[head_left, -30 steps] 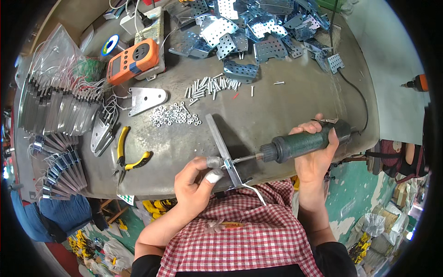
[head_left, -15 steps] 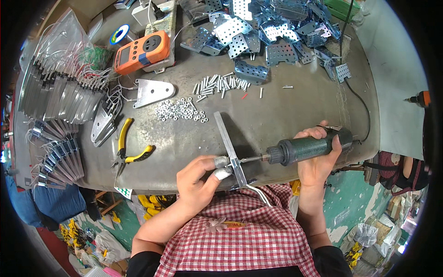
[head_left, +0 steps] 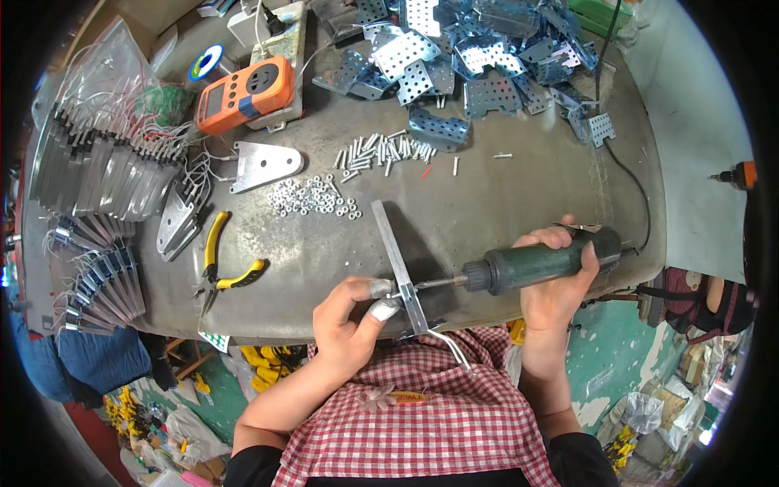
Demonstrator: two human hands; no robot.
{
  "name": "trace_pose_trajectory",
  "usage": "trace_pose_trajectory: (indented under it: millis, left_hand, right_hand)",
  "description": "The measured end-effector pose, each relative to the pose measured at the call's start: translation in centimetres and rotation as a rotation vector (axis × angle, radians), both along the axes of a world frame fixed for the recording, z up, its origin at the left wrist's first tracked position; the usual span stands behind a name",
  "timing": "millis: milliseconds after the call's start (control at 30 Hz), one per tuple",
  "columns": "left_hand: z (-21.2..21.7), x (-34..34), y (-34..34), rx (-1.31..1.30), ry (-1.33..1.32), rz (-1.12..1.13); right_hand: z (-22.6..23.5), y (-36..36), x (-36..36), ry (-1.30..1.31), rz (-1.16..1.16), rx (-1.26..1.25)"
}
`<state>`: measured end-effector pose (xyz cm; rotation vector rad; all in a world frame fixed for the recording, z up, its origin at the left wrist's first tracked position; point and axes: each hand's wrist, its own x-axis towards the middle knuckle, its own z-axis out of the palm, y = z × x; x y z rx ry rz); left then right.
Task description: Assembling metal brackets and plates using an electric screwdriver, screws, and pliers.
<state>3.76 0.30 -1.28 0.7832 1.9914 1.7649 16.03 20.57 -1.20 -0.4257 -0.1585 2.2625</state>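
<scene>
My right hand (head_left: 561, 280) grips a dark green electric screwdriver (head_left: 531, 264), lying sideways with its bit pointing left. The bit's tip meets the near part of a narrow grey metal bar (head_left: 389, 239). This bar slants from the middle of the bench toward me, and two white wires (head_left: 451, 351) come out of its near end. My left hand (head_left: 353, 316), thumb and forefinger tips wrapped in pale tape, pinches at the bar's left side opposite the bit. Small hardware between those fingertips is mostly hidden. Beyond the bar lie loose nuts (head_left: 312, 197) and screws (head_left: 381, 152).
Yellow-handled pliers (head_left: 215, 260) lie left of my left hand. Bundled wired strips (head_left: 105, 174) cover the left side. An orange meter (head_left: 247, 96) stands behind a flat metal plate (head_left: 266, 165). Perforated metal brackets (head_left: 487, 61) are heaped at the back; a black cord (head_left: 637, 178) runs at right.
My hands, the bar and the screwdriver have shifted slightly left. The bit stays against the bar, and both grips look the same. The whole view has moved a little.
</scene>
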Motion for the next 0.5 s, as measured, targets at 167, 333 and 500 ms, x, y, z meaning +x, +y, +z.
trace_pose_trajectory:
  millis: [167,333,500]
  left_hand:
    - [0.04,-0.12,0.22,0.019,0.006,-0.013]
    - [-0.12,-0.21,0.16,0.026,0.039,-0.009]
    - [0.07,-0.48,0.05,0.003,0.093,-0.021]
  right_hand:
    - [0.19,0.45,0.09,0.068,0.001,-0.028]
    - [0.48,0.3,-0.18,0.066,0.024,0.0]
    - [0.99,0.69,-0.3,0.063,0.025,0.011]
